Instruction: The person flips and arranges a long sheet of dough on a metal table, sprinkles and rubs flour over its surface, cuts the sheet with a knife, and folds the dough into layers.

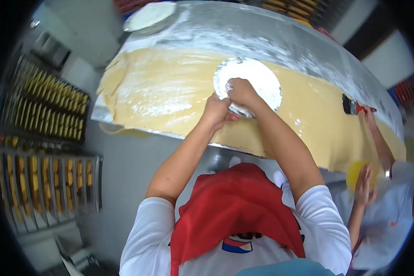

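Observation:
A shallow round metal pan (237,110) of white flour (257,80) is over a long sheet of yellow dough (170,92). My left hand (217,112) is closed on the near left part of the pan's rim. My right hand (242,93) is inside the pan, its fingers curled down at the flour. White powder shows at its fingertips, but what lies within its grasp is hidden. More flour is streaked across the left part of the dough.
The dough lies on a floured metal table (207,27). At the far left corner stands a tub of white flour (152,17). On the right, a co-worker holds a brush (353,106) and a yellow container (359,175). Racks with filled trays (50,184) stand left.

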Tool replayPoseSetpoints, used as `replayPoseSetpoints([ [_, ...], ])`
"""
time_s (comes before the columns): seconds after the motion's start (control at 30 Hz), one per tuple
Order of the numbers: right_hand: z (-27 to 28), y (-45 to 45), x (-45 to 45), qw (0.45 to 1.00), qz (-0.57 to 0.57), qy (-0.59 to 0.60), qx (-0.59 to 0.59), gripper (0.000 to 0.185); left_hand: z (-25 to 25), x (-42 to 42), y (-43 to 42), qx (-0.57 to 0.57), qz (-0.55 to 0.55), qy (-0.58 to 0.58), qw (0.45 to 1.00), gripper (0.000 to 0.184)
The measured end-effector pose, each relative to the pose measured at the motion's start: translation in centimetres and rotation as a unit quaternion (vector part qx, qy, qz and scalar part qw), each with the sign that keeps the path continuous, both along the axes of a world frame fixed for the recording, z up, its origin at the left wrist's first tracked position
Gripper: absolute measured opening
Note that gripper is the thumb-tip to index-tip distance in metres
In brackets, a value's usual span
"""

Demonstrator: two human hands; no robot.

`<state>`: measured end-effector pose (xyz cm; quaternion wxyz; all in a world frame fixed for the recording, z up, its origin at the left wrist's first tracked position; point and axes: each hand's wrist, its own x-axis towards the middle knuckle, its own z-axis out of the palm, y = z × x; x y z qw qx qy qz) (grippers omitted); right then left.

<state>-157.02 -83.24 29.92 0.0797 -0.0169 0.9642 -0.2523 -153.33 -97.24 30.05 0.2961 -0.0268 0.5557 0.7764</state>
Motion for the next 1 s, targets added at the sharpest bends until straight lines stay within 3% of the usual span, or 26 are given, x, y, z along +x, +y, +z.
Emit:
replayPoseSetpoints([
  [0.03, 0.5, 1.0, 1.4, 0.999, -0.03, -0.006, 0.008, 0.033, -0.1, 0.4, 0.9, 0.008, -0.03, -0.006, 0.999, 0.04],
  [0.1, 3.2, 2.3, 4.7, 0.974, -0.124, 0.093, 0.163, 0.04, 0.0, 1.1, 2.3, -0.02, -0.029, -0.004, 0.999, 0.038],
  [0.13, 4.2, 3.4, 5.6, 0.971, -0.144, 0.033, 0.189, 0.053, -0.1, 1.4, 2.5, -0.011, -0.048, 0.002, 0.999, 0.038],
  [0.23, 2.9, 5.5, 7.4, 0.957, -0.237, -0.028, 0.167, 0.061, -0.2, 2.2, 3.9, 0.001, -0.074, 0.006, 0.997, 0.038],
  [0.3, 2.4, 5.6, 7.9, 0.962, -0.224, -0.068, 0.143, 0.067, 0.1, 2.9, 4.6, 0.001, -0.1, 0.005, 0.995, 0.037],
  [0.4, 0.6, 5.5, 8.0, 0.967, -0.239, -0.051, 0.076, 0.056, -0.7, 3.8, 5.3, -0.004, -0.109, -0.003, 0.994, 0.037],
  [0.47, -1.2, 6.2, 7.4, 0.988, -0.132, 0.016, 0.083, 0.039, -1.2, 4.1, 5.3, -0.005, -0.122, -0.003, 0.992, 0.037],
  [0.5, -1.5, 6.2, 7.5, 0.988, -0.131, 0.018, 0.082, 0.039, -1.2, 4.2, 5.3, -0.005, -0.128, -0.002, 0.992, 0.037],
  [0.57, -1.8, 6.2, 7.5, 0.97, -0.206, 0.121, -0.045, 0.031, -1.1, 4.4, 5.4, -0.016, -0.121, 0.002, 0.993, 0.036],
  [0.6, -2.6, 7.3, 7.0, 0.903, -0.294, 0.048, -0.309, 0.029, -1.1, 4.6, 5.5, -0.025, -0.116, 0.003, 0.993, 0.035],
  [0.63, -3.4, 8.9, 6.6, 0.78, -0.357, 0.022, -0.514, 0.023, -1.0, 4.6, 5.5, -0.028, -0.102, 0.003, 0.994, 0.035],
  [0.67, -5.5, 12.2, 6.4, 0.575, -0.298, -0.02, -0.762, 0.022, -0.9, 4.6, 5.3, -0.025, -0.098, 0.003, 0.995, 0.036],
  [0.7, -5.9, 14.7, 7.4, 0.513, -0.262, -0.007, -0.817, 0.019, -0.9, 4.5, 4.8, -0.024, -0.088, 0.003, 0.996, 0.036],
  [0.8, -7.2, 27.0, 14.7, 0.45, -0.276, 0.247, -0.813, 0.02, -1.2, 4.5, 1.1, 0.012, -0.007, -0.019, 1.0, 0.038],
  [0.83, -9.3, 33.1, 17.4, 0.399, -0.256, 0.278, -0.835, 0.021, -1.2, 4.5, 0.1, 0.045, 0.02, -0.028, 0.998, 0.04],
  [0.87, -12.6, 40.0, 20.8, 0.538, -0.055, 0.284, -0.792, 0.019, -1.0, 4.2, -1.6, 0.045, 0.039, -0.023, 0.998, 0.038],
  [0.9, -3.6, 31.9, 21.6, 0.471, -0.486, 0.4, -0.618, 0.02, -0.5, 3.9, -3.1, 0.036, 0.057, -0.027, 0.997, 0.038],
  [0.93, -5.4, 31.5, 20.2, 0.474, -0.486, 0.384, -0.626, 0.02, 0.1, 3.4, -4.3, -0.002, 0.088, -0.002, 0.996, 0.034],
  [1.0, -12.2, 31.7, 17.6, 0.607, -0.458, 0.273, -0.589, 0.021, 1.4, 2.4, -6.2, -0.064, 0.147, 0.046, 0.986, 0.029],
])
